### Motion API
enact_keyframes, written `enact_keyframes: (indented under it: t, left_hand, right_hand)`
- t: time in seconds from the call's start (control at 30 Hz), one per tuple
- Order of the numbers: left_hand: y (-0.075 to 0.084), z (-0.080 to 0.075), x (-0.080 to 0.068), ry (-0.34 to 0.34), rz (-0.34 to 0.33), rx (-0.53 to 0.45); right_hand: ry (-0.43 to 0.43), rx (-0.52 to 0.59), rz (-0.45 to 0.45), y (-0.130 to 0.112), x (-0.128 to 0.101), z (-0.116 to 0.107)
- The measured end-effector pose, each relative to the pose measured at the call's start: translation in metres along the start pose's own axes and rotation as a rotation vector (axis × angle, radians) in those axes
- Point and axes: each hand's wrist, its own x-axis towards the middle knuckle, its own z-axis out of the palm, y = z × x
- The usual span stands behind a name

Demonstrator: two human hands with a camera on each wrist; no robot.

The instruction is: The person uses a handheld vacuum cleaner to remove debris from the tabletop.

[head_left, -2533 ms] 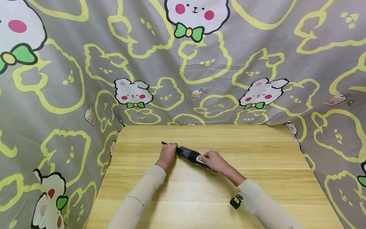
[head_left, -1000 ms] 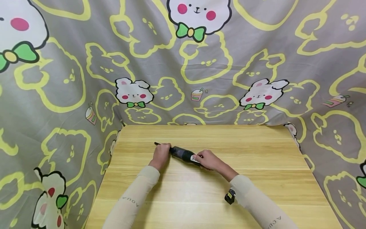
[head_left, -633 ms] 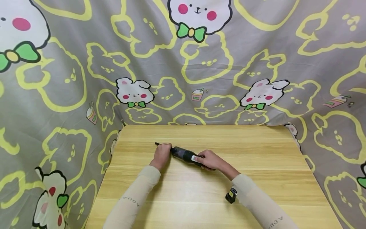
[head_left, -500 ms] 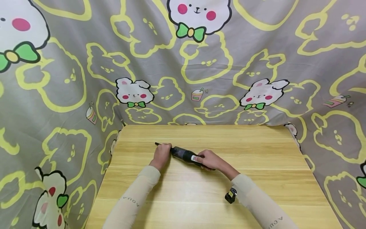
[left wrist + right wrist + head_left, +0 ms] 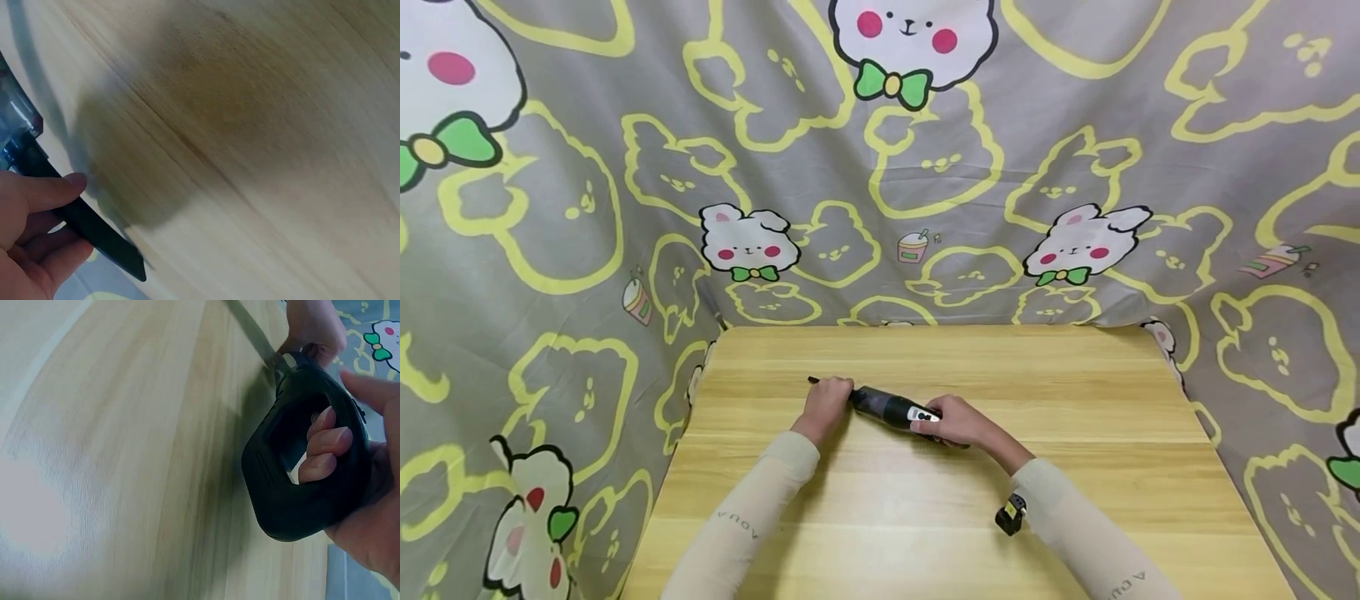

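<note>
A black handheld vacuum cleaner [image 5: 883, 407] with a see-through dust cup is held slantwise over the wooden table. My left hand [image 5: 827, 408] grips its slim crevice nozzle [image 5: 109, 240], whose tip sticks out past the fingers. At the other end my right hand [image 5: 957, 421] holds the loop handle [image 5: 262, 487], several fingertips [image 5: 328, 440] curled through the opening. On top, a white panel [image 5: 919, 415] with dark buttons shows near the right thumb. The thumb looks raised off the body in the right wrist view. Part of the nozzle is hidden behind the left hand.
The pale wooden table [image 5: 887, 525] reaches back to a grey cartoon-print curtain [image 5: 955, 183], which also hangs along both sides. A small black device [image 5: 1011, 514] sits at the right wrist.
Both hands and the vacuum cleaner have shifted left since the oldest frame. In the last half second the right thumb has moved down, and more of the white button panel shows.
</note>
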Motion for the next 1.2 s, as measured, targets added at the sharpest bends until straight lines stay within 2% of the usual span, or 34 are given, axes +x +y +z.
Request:
enact_keyframes:
  t: [0.13, 0.23, 0.37, 0.53, 0.7, 0.83, 1.0, 1.2]
  left_hand:
    - [0.008, -0.004, 0.001, -0.036, 0.043, 0.039]
    - [0.013, -0.007, 0.003, -0.019, 0.063, 0.068]
    - [0.019, -0.01, 0.004, 0.004, 0.099, 0.094]
    - [0.025, -0.013, 0.004, 0.01, 0.137, 0.129]
    - [0.029, -0.013, 0.003, 0.061, 0.189, 0.192]
    - [0.029, -0.013, 0.003, 0.119, 0.259, 0.222]
    - [0.031, -0.016, 0.004, 0.143, 0.305, 0.211]
    - [0.037, -0.02, 0.007, 0.197, 0.341, 0.19]
  right_hand:
    - [0.025, -0.003, 0.0, 0.007, -0.007, -0.006]
    - [0.058, 0.011, 0.013, 0.013, -0.012, -0.01]
    - [0.145, 0.031, 0.033, 0.02, -0.016, -0.014]
    - [0.241, 0.042, 0.009, 0.03, -0.02, -0.021]
    - [0.305, -0.025, -0.034, 0.037, -0.028, -0.031]
    - [0.341, -0.064, -0.051, 0.042, -0.035, -0.038]
    - [0.4, -0.119, -0.108, 0.049, -0.039, -0.046]
    - [0.427, -0.147, -0.101, 0.053, -0.041, -0.057]
